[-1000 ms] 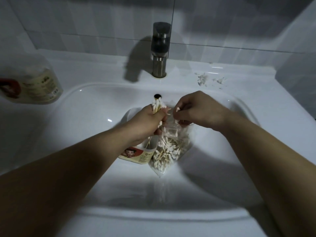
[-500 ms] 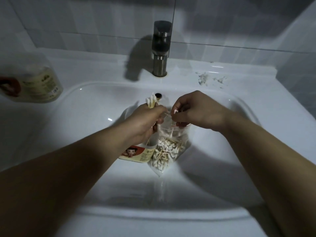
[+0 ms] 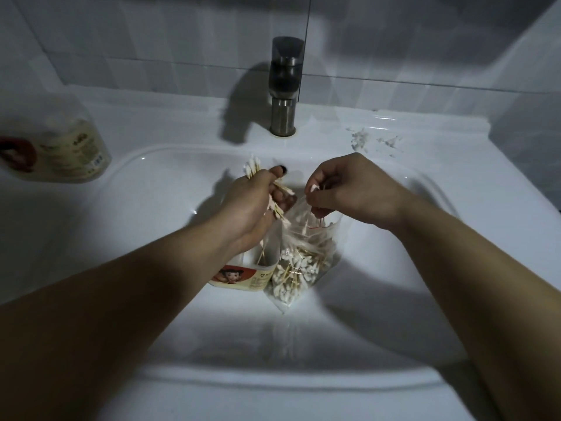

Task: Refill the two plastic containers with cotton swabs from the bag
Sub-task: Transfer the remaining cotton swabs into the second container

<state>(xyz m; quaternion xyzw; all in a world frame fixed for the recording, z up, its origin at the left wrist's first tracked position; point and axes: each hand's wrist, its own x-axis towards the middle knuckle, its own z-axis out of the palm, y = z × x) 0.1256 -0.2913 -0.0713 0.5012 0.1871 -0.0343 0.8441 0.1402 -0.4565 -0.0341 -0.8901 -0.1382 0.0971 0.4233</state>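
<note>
L hand [image 3: 252,205] fingers curled round swab bunch [image 3: 252,169], container [image 3: 243,276] at its 6 o'clock. R hand [image 3: 349,186] pinches bag [image 3: 303,262] rim plus swab [image 3: 314,187].

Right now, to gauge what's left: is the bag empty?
No, many cotton swabs lie heaped in the bag.

Head view, facing down, near sink [image 3: 151,208]

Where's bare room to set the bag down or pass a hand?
Bare: in the basin, the left slope between the counter container and the left hand, and the near floor this side of the bag. Crowded: mid-basin, around the labelled container, bag, swabs and right hand.
</note>
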